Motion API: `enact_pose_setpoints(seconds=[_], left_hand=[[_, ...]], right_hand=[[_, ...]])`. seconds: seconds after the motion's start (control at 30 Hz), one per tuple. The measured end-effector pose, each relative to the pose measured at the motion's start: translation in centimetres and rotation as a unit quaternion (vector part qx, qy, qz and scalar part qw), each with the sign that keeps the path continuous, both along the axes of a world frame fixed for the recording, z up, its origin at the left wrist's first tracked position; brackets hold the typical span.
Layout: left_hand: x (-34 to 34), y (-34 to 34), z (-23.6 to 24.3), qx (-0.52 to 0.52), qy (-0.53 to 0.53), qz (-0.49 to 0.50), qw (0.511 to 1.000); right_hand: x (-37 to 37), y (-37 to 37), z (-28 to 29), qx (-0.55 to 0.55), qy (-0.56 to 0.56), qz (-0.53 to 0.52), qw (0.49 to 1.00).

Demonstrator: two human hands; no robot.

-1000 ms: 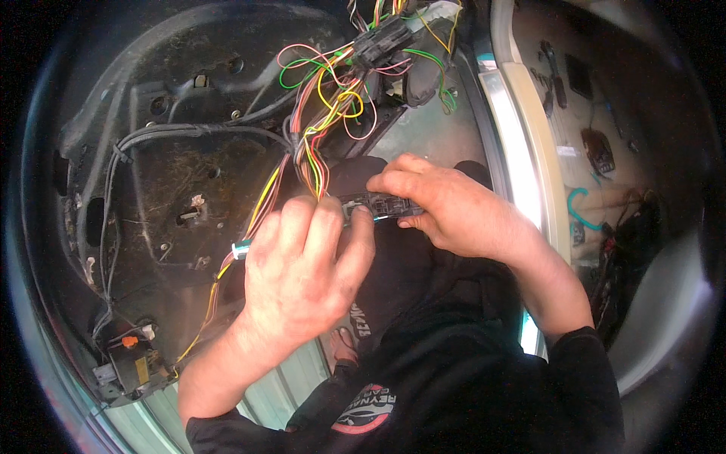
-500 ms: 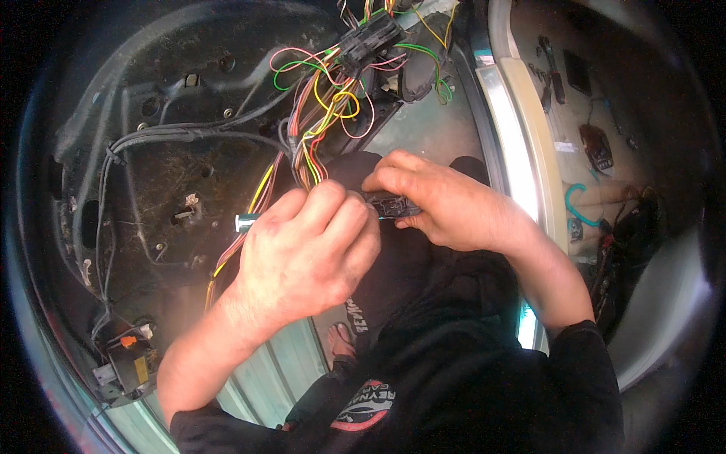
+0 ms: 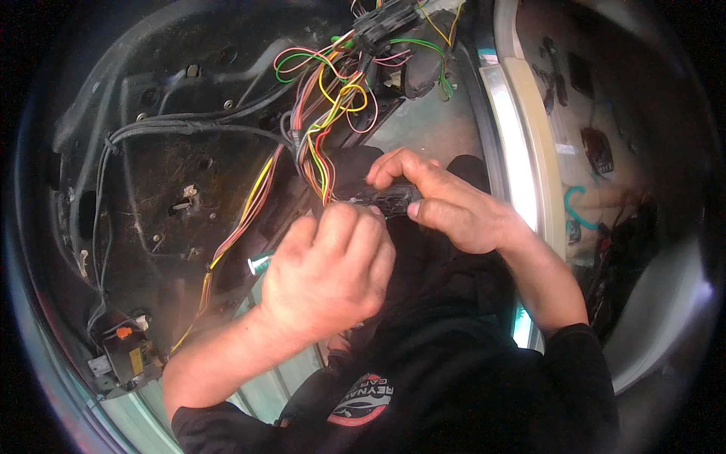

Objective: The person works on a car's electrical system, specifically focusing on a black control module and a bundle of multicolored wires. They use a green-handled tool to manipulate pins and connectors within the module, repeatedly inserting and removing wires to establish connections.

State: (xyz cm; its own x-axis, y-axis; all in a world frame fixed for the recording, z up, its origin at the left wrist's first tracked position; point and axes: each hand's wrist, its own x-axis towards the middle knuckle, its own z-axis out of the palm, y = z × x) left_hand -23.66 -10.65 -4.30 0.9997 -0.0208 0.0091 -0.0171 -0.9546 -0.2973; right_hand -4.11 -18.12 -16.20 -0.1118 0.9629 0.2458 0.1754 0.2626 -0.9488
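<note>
My left hand [image 3: 333,265] is closed around a slim tool whose white-and-teal end [image 3: 259,264] sticks out on the left. The rest of that tool is hidden in the fist. Just right of the left knuckles is a black wire connector [image 3: 392,200] with slots along its face. My right hand [image 3: 454,204] grips its right end, thumb against the edge and curled index finger above it. A bundle of yellow, red, green and brown wires [image 3: 318,155] runs down to the connector behind my left hand.
A dark car door panel [image 3: 189,166] with black cables [image 3: 174,125] fills the left side. At the top hangs another black connector block [image 3: 382,26] with loose wires. A pale door sill [image 3: 533,129] runs down the right, with pliers [image 3: 558,87] and a teal hook [image 3: 575,204] beyond it.
My left hand has shifted slightly right and down with the tool. My right index finger and thumb have spread apart, showing more of the connector.
</note>
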Motion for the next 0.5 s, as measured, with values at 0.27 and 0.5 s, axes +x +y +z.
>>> enact_pose_setpoints(seconds=[0.27,0.5], left_hand=[[-0.5,-0.2,-1.6,-0.023,-0.059,0.023,0.998],[-0.3,1.5,0.5,-0.077,-0.012,0.014,0.997]], right_hand=[[-1.0,0.1,-0.4,-0.021,0.105,-0.004,0.994],[-0.9,0.4,-0.1,-0.004,0.041,0.004,0.999]])
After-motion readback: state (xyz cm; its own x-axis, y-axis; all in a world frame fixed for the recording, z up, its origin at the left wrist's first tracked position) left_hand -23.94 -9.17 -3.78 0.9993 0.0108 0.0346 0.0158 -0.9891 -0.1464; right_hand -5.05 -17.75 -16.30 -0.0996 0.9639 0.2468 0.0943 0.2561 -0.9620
